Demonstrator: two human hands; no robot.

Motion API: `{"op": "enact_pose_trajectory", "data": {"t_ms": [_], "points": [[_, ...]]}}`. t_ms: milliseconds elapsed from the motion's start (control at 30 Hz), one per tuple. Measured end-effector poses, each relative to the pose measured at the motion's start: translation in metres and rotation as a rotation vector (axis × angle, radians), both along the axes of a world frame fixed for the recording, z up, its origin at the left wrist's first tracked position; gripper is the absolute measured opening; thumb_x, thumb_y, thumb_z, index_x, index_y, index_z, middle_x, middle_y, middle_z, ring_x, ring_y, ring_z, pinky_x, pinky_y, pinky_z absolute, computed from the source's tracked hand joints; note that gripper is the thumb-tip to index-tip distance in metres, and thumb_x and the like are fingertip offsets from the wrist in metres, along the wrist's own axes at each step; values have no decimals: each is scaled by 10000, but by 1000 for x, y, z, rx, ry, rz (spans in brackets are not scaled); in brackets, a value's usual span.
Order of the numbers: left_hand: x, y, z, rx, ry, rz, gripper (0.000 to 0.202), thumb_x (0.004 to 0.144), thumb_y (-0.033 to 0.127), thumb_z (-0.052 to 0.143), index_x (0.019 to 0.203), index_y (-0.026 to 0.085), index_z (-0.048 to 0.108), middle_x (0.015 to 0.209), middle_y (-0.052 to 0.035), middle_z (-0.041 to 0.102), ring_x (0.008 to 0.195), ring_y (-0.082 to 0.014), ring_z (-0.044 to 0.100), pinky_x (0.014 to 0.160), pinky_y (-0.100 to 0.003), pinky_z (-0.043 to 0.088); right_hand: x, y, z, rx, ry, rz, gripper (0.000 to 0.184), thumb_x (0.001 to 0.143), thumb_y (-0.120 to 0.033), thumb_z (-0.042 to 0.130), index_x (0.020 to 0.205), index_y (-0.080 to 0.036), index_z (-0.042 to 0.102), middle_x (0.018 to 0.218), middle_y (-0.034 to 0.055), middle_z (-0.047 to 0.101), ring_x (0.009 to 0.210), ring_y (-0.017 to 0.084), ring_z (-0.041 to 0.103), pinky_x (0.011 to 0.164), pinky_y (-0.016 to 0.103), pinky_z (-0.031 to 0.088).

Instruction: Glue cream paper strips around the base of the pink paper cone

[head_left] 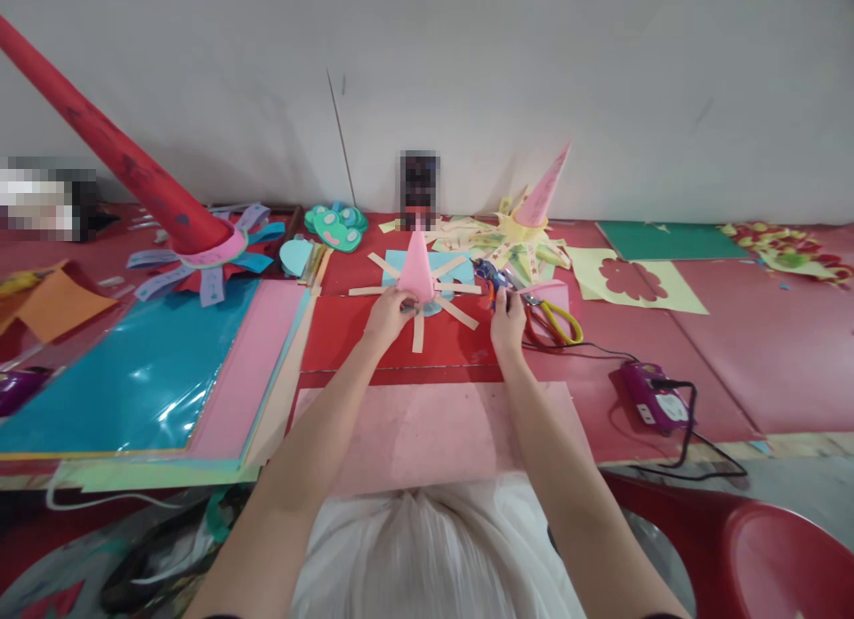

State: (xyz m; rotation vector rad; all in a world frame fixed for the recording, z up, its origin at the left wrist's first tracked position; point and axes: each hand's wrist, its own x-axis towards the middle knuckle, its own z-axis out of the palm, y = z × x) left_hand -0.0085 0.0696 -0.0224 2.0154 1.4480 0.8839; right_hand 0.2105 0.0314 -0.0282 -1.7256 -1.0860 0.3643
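Observation:
A pink paper cone [416, 268] stands upright on the red work surface, with cream paper strips [456, 313] radiating from its base. My left hand [390, 317] is closed at the cone's lower left edge, fingers pinching its base. Just right of the strips, my right hand [508, 321] grips a dark blue hot glue gun [489, 274], its nozzle pointing away to the upper left. Beside that hand lie scissors [560, 322] with yellow and red handles. Under the cone, part of a light blue paper sheet [395, 260] shows.
A tall red paper cone [133, 161] leans at the left, behind blue sheets [133, 379]. Another pink cone [543, 192] stands at the back among yellow strips. At right, cut yellow paper [680, 290] lies near a purple power strip [657, 397] with black cords. A red stool [787, 557] is lower right.

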Motion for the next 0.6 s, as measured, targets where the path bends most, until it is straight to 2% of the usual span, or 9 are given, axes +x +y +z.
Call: {"op": "enact_pose_trajectory", "data": {"t_ms": [167, 600], "points": [[0, 0, 1, -6, -1, 1, 193, 725, 12, 674, 831, 171, 643, 868, -22, 597, 749, -121, 600, 739, -269, 518, -1, 0, 2, -26, -9, -7, 574, 862, -644, 240, 856, -168, 560, 825, 107, 645, 786, 220, 585, 741, 336, 435], [0, -1, 2, -21, 20, -6, 213, 728, 21, 662, 859, 180, 609, 872, -20, 604, 750, -129, 584, 697, -259, 494, -2, 0, 1, -2, -39, 2, 535, 876, -620, 270, 860, -182, 577, 822, 93, 650, 808, 219, 584, 750, 328, 428]]}}
